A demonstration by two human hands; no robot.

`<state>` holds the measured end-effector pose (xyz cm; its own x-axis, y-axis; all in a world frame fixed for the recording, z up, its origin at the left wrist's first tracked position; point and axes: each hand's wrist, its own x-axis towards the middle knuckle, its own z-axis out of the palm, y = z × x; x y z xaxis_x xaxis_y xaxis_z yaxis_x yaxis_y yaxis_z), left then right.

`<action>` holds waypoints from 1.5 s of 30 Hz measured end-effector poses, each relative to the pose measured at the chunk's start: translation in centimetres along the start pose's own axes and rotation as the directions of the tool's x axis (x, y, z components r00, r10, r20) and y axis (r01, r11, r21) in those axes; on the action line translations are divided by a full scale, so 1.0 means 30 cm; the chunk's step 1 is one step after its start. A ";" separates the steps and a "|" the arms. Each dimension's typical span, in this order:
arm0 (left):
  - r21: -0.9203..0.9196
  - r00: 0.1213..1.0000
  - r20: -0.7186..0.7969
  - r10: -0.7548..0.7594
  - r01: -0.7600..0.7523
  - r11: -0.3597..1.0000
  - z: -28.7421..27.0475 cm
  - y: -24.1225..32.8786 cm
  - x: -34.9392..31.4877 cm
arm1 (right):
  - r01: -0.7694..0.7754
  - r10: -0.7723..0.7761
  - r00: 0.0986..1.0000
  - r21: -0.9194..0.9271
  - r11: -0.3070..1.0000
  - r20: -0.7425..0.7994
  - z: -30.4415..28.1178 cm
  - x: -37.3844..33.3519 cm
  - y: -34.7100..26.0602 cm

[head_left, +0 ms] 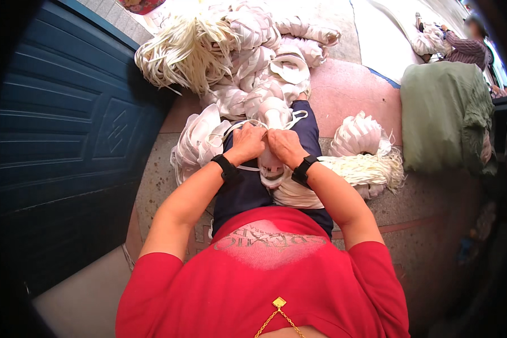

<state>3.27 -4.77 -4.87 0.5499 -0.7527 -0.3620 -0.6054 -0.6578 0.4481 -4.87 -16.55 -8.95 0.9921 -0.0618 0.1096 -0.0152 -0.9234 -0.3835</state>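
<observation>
My left hand (249,141) and my right hand (287,147) are close together over my lap, both with fingers closed in a pinch. A narrow cream strap (300,115) runs between them, with a loop standing out beyond the right hand. Under and between my hands lies a long bundle of white, curved, flat pieces (273,118), resting over my dark blue trousers. What exactly the fingertips grip is partly hidden. Beside my left hand sits another stack of white pieces (200,141). To the right of my right hand lies a hank of cream straps (366,170).
A big heap of white bundles (253,67) is in front of me, topped by a hank of cream straps (191,50). A dark blue panelled door (56,129) stands at left. On the right is a bulky green sack (445,118); another person (467,48) sits beyond it.
</observation>
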 end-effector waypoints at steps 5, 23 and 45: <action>-0.032 0.926 -0.338 0.169 -0.190 0.981 0.020 -0.007 -0.072 | 0.130 -0.137 0.980 0.057 0.990 0.146 -0.113 -0.037 0.003; -0.858 0.996 -0.072 -0.060 -0.032 0.513 -0.113 0.187 -0.110 | -0.194 0.356 0.930 0.942 0.274 0.088 -0.243 -0.091 -0.017; -0.033 0.981 -0.121 0.152 -0.157 0.987 -0.014 -0.053 0.088 | -0.097 0.282 0.958 0.985 0.140 0.054 -0.259 -0.048 -0.043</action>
<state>5.93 -5.71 -6.21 0.5171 -0.8350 -0.1882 -0.6649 -0.5304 0.5259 -7.25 -18.21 -1.49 0.9528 -0.2990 -0.0527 0.0250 0.2503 -0.9678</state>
